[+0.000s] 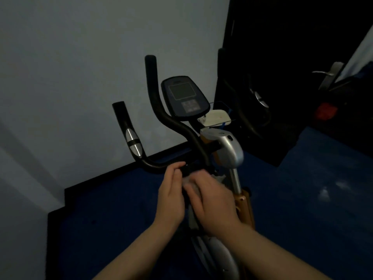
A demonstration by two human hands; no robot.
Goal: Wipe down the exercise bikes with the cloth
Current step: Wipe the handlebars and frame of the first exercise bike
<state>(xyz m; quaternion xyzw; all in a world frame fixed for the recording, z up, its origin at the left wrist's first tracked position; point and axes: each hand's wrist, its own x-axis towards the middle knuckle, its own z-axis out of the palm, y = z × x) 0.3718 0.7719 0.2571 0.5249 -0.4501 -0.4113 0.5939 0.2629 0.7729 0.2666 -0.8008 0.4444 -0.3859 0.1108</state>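
An exercise bike stands in front of me in dim light, with black curved handlebars [159,110], a dark console [184,98] and a silver post [235,176]. Both my hands meet just below the handlebar's middle. My right hand [212,201] is closed over a pale cloth [190,187], of which only a blurred patch shows between the hands. My left hand [171,190] lies against it from the left, fingertips touching the handlebar's lower bend. Whether the left hand also grips the cloth is unclear.
A grey wall [80,77] rises behind the bike, with a black skirting and blue floor [113,219] below. A second bike's dark handlebar [252,110] stands at the right before a black door with a metal handle [329,74]. A wire basket [218,118] holds a pale object.
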